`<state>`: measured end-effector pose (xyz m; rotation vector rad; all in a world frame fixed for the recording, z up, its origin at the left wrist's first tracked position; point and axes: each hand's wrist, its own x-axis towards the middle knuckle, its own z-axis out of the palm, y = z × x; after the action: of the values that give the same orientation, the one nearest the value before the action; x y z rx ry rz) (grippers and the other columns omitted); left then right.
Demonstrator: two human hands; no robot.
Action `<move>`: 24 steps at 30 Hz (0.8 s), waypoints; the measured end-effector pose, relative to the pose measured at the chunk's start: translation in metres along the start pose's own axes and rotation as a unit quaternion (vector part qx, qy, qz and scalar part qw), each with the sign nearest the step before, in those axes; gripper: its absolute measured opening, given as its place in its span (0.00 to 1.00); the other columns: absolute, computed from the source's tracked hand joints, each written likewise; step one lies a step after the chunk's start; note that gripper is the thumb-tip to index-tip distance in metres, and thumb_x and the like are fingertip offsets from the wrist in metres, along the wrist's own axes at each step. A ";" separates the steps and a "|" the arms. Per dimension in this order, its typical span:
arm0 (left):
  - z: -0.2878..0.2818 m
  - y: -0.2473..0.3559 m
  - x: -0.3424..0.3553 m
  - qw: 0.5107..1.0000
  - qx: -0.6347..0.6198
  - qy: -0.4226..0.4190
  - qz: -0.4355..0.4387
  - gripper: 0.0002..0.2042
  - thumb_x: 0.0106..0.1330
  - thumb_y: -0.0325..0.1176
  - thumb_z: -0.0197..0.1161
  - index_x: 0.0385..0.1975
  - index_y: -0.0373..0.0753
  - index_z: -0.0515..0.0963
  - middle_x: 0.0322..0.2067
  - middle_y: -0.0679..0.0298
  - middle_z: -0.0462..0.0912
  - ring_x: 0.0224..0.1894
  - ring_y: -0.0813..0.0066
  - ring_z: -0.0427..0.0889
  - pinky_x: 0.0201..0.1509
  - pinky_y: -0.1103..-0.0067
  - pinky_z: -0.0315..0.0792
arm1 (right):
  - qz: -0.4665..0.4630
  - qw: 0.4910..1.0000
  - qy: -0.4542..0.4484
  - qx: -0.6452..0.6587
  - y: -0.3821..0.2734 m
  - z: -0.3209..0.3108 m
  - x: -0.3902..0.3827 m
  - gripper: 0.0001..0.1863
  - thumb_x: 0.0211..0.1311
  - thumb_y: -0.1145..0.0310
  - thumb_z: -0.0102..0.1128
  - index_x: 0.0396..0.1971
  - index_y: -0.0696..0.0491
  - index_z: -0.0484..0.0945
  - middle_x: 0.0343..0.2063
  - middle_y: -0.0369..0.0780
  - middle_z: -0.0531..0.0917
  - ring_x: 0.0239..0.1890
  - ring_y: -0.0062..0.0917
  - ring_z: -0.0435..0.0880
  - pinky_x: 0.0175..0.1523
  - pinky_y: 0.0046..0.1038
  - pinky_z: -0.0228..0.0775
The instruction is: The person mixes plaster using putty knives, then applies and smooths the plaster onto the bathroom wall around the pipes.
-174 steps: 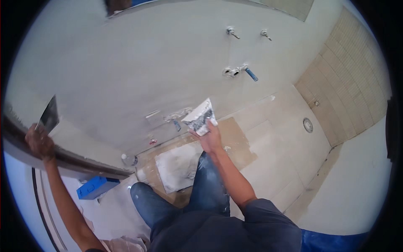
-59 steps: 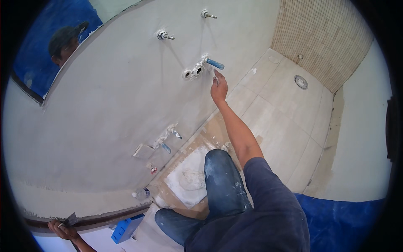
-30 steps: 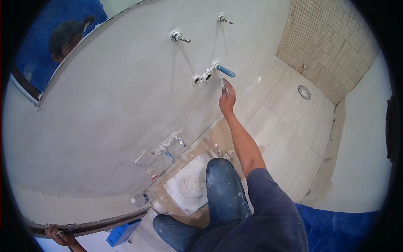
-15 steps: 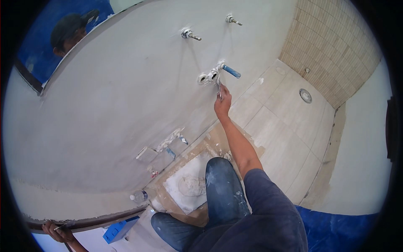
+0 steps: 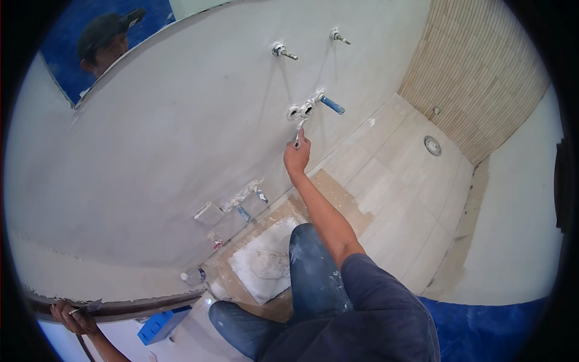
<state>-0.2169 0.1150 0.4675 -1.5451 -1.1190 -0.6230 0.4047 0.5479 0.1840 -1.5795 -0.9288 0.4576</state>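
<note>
My right hand (image 5: 297,154) is closed around a small putty knife (image 5: 300,134), its tip against the wall just below two round pipe openings (image 5: 300,112) ringed with white filler. A blue pipe stub (image 5: 332,104) sticks out beside these openings. Far to the lower left, my left hand (image 5: 75,318) grips a second putty knife (image 5: 90,307) with a flat, wide blade, next to the brown frame edge (image 5: 129,306). On the floor by my knee lies a white sheet (image 5: 246,265) bearing a pale mound of plaster (image 5: 269,263).
Two metal valve stems (image 5: 283,52) project from the grey wall (image 5: 163,133). Lower down are blue-capped pipe ends (image 5: 242,213) and a square box (image 5: 209,213). A clear bottle (image 5: 193,276) and a blue box (image 5: 161,326) stand low left. A capped person (image 5: 108,45) appears upper left.
My right hand has moved slightly left and down with its putty knife, away from the blue stub. The view has shifted a little. My left hand keeps its hold.
</note>
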 end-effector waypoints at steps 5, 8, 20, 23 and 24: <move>0.001 0.005 0.003 1.000 -0.001 0.009 -0.009 0.21 0.78 0.44 0.46 0.34 0.33 0.78 0.44 0.50 0.82 0.56 0.47 0.77 0.69 0.50 0.64 | 0.072 0.996 -0.037 0.021 -0.041 -0.002 -0.009 0.37 0.63 0.68 0.59 0.74 0.55 0.64 0.57 0.52 0.73 0.58 0.47 0.77 0.66 0.38 0.68; 0.001 0.004 0.002 1.000 -0.002 0.004 -0.011 0.21 0.78 0.44 0.46 0.34 0.33 0.78 0.45 0.50 0.82 0.56 0.46 0.76 0.70 0.50 0.64 | 0.079 0.996 -0.042 0.022 -0.057 -0.001 -0.017 0.38 0.62 0.68 0.59 0.74 0.56 0.64 0.56 0.52 0.73 0.57 0.47 0.78 0.65 0.38 0.68; 0.006 0.006 0.002 1.000 0.016 0.003 -0.005 0.19 0.78 0.41 0.45 0.34 0.31 0.76 0.42 0.48 0.81 0.53 0.43 0.77 0.68 0.48 0.66 | -0.121 0.989 -0.067 0.051 -0.002 -0.039 -0.064 0.30 0.64 0.80 0.50 0.68 0.60 0.69 0.60 0.52 0.76 0.64 0.47 0.74 0.68 0.39 0.66; 0.001 0.006 0.006 1.000 0.021 0.004 -0.001 0.19 0.78 0.41 0.45 0.34 0.31 0.76 0.41 0.47 0.81 0.52 0.44 0.77 0.68 0.48 0.66 | -0.142 0.989 0.001 0.038 0.002 -0.049 -0.038 0.30 0.63 0.82 0.48 0.68 0.57 0.70 0.61 0.51 0.77 0.65 0.46 0.74 0.69 0.40 0.65; 0.002 0.005 0.006 1.000 0.024 0.003 0.001 0.19 0.78 0.41 0.45 0.34 0.31 0.76 0.41 0.47 0.81 0.52 0.44 0.77 0.68 0.48 0.66 | -0.209 0.977 0.037 0.007 0.001 -0.051 -0.028 0.31 0.63 0.83 0.48 0.68 0.56 0.70 0.61 0.50 0.77 0.65 0.46 0.74 0.69 0.40 0.66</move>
<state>-0.2103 0.1185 0.4695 -1.5013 -1.1196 -0.5953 0.4253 0.4941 0.1895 -1.3313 -1.1621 0.1074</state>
